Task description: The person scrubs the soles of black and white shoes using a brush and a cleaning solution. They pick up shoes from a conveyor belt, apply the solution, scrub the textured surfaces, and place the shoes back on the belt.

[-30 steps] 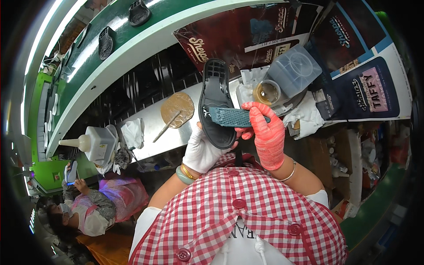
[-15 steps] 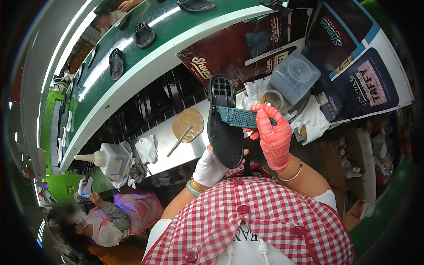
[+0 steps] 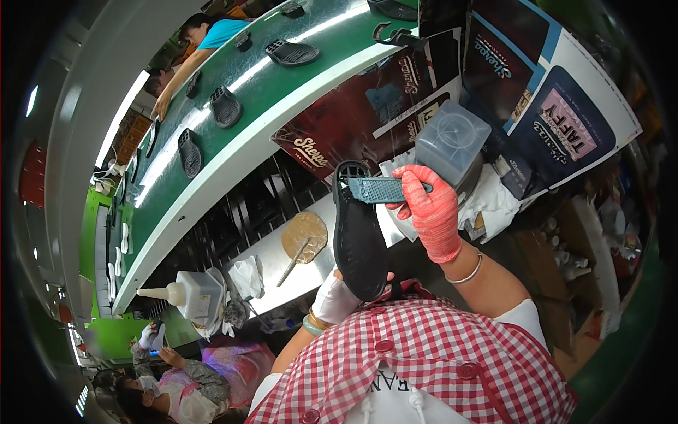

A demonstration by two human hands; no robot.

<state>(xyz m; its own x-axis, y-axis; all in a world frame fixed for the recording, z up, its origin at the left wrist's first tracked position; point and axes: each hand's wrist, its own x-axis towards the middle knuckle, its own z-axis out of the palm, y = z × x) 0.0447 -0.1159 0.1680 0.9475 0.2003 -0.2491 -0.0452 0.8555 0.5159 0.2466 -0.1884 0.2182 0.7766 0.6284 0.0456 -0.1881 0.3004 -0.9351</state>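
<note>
Presently, by the head view, work on the black sole [image 3: 361, 244] appears under way; what remains cannot be judged. The left hand [image 3: 334, 299], white-gloved, grips its near end before the checked apron [image 3: 424, 339]; the right hand [image 3: 429, 214], in coral knit, pinches a bumpy, teal brush-like tool [image 3: 385, 190], tip over the sole's gridded end.

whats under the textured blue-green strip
The near end of the blue-green strip overlaps the black shoe sole; the sole's gridded end shows beyond it. The strip's underside and the area directly beneath are covered, so contact is unclear.
</note>
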